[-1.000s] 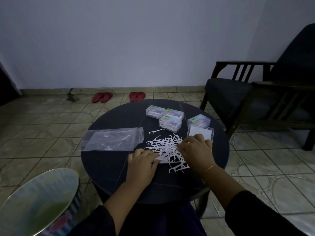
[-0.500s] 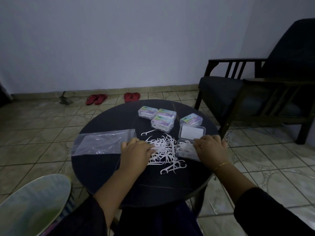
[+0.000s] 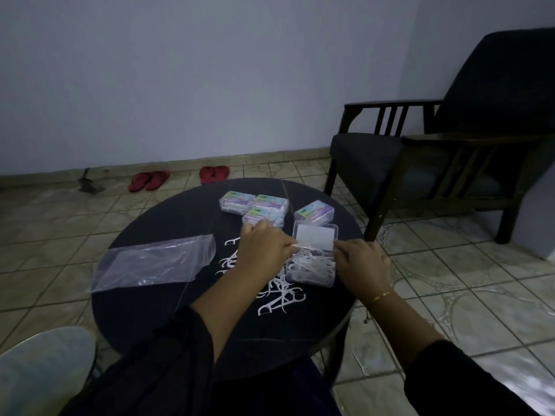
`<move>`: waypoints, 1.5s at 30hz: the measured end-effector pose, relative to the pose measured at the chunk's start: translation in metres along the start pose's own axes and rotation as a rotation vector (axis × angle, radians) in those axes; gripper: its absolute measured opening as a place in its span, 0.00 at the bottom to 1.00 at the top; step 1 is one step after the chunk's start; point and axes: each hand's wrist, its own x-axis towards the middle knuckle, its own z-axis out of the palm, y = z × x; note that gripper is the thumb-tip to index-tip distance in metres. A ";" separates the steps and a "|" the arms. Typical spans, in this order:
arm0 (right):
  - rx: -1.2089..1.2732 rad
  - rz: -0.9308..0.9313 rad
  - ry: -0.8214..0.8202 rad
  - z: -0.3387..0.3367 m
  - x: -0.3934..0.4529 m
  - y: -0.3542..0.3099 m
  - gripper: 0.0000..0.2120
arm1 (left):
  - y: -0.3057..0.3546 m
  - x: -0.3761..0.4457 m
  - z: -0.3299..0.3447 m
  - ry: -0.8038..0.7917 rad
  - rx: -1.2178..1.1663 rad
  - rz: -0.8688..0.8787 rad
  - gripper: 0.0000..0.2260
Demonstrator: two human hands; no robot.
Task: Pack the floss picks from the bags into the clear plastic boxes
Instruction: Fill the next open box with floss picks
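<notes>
White floss picks [image 3: 280, 292] lie scattered in a loose pile on the round dark table [image 3: 144, 313]. To their right an open clear plastic box [image 3: 310, 268] holds several picks, its lid [image 3: 315, 237] tipped back. My left hand [image 3: 262, 250] pinches a few picks and holds them over the box's left edge. At the box's right side, my right hand [image 3: 360, 262] rests with curled fingers touching the rim. An empty clear bag [image 3: 153, 262] lies flat at the left of the table.
Several closed, filled boxes with coloured labels [image 3: 258, 207] [image 3: 313, 213] sit at the table's far side. A dark wooden armchair [image 3: 435, 163] stands at the right. Red sandals [image 3: 150, 180] lie by the wall. A round metal lid or bin [image 3: 39, 370] is at bottom left.
My left hand lifted picks from the pile and carried them right to the open box. My right hand stayed at the box's right side. The camera shifted slightly.
</notes>
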 end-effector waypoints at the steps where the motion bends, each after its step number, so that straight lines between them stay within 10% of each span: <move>1: 0.019 0.008 -0.005 0.001 0.000 0.001 0.16 | 0.003 0.003 0.005 -0.031 -0.004 0.009 0.12; 12: 0.027 -0.042 -0.018 0.018 -0.007 0.009 0.22 | -0.006 -0.014 0.032 -0.083 -0.165 -0.044 0.24; 37: 0.017 -0.050 -0.008 0.031 0.000 0.003 0.17 | -0.004 -0.004 0.045 -0.052 -0.570 -0.129 0.12; 45: -0.023 -0.117 -0.036 0.031 -0.002 0.009 0.25 | -0.003 0.001 0.046 -0.071 -0.490 -0.185 0.26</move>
